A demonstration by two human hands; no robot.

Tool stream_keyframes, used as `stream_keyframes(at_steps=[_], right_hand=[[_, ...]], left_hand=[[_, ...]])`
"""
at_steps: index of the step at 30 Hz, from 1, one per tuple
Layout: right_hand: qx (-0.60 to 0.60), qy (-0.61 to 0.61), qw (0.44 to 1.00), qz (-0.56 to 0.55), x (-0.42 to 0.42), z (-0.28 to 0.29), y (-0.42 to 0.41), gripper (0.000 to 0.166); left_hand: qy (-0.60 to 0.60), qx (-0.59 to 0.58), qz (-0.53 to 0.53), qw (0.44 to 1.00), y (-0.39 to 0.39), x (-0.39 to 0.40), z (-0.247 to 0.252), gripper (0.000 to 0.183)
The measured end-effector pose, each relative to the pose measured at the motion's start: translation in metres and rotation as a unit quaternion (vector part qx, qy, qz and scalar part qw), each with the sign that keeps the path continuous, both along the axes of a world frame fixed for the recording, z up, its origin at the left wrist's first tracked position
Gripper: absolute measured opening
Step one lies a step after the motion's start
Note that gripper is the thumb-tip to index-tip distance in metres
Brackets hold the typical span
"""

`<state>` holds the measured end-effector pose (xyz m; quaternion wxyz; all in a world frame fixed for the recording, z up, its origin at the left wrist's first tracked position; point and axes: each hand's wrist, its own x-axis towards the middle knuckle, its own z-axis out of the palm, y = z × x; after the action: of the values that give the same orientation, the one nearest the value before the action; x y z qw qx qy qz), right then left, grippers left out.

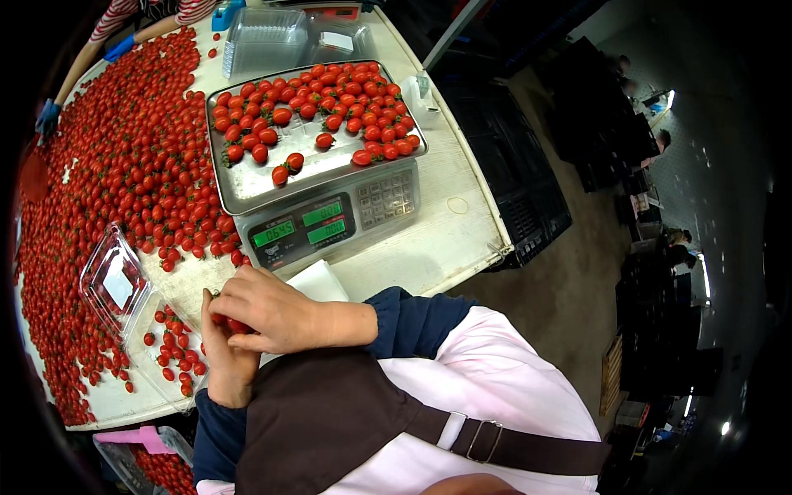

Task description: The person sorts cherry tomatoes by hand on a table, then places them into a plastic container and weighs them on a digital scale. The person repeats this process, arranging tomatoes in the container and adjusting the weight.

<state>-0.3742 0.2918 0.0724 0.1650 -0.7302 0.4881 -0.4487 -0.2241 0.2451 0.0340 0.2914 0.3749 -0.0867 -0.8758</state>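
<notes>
My left hand (226,356) is cupped upright in front of my apron, and my right hand (275,312) curls over it from above. A few red cherry tomatoes (236,327) show between the two palms; most of what they hold is hidden by the fingers. Just left of the hands lies an open clear plastic clamshell box (139,331), its hinged lid tipped back and bearing a white label. Several loose cherry tomatoes (179,352) sit in its base. Beyond my hands stands a digital scale (322,216) with lit green displays, its metal tray (260,192) partly covered with cherry tomatoes.
A wide heap of cherry tomatoes (124,173) covers the table's left side, where another person's gloved hand (48,117) rests. Stacked clear plastic boxes (263,37) stand behind the scale. Black crates (501,167) flank the table's right edge; a tomato-filled crate (164,473) sits below.
</notes>
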Motion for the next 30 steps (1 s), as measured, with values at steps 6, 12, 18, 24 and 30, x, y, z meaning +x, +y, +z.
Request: stream_keyframes(at_steps=[6,12,18,24,30], right_hand=[[0.003,-0.053,0.998,0.04,-0.005,-0.004,-0.005,0.032],[0.022,-0.109,0.993,-0.027,-0.037,-0.001,-0.001,0.016],[0.036,-0.04,0.989,-0.138,-0.105,0.018,0.002,0.011],[-0.052,0.155,0.914,-0.37,-0.221,0.041,-0.014,0.024],[0.172,0.258,0.847,-0.432,-0.249,0.001,-0.034,0.074]], left_hand=[[-0.011,0.029,0.055,0.998,-0.006,0.01,0.003,0.042],[0.079,-0.076,0.053,0.993,-0.028,0.051,0.012,0.034],[-0.071,-0.189,0.103,0.974,-0.046,0.1,0.004,0.026],[-0.43,-0.414,0.072,0.799,-0.071,0.146,-0.023,0.023],[-0.549,-0.557,0.002,0.623,-0.082,0.15,-0.044,0.028]])
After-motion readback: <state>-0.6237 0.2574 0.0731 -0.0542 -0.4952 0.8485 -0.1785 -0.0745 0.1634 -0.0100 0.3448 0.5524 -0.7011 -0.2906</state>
